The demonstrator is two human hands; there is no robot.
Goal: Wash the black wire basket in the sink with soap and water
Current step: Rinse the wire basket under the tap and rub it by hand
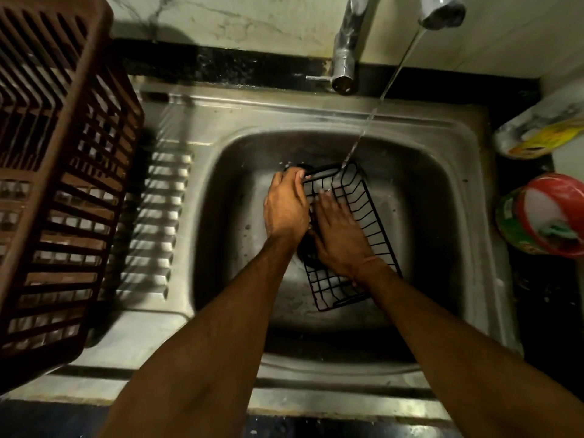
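The black wire basket (363, 216) lies tilted in the steel sink (442, 191), its long side running from far to near. My left hand (286, 207) grips the basket's far left rim. My right hand (338, 235) lies flat inside the basket with fingers spread on the wires. A thin stream of water (376, 109) falls from the tap spout (442, 11) onto the basket's far edge. The drain is partly hidden under my hands.
A brown plastic slatted crate (57, 184) stands on the ribbed drainboard (158, 222) at the left. The chrome tap body (346, 58) rises behind the sink. A red and green tub (543, 216) and a yellow-labelled packet (543, 134) sit on the counter at right.
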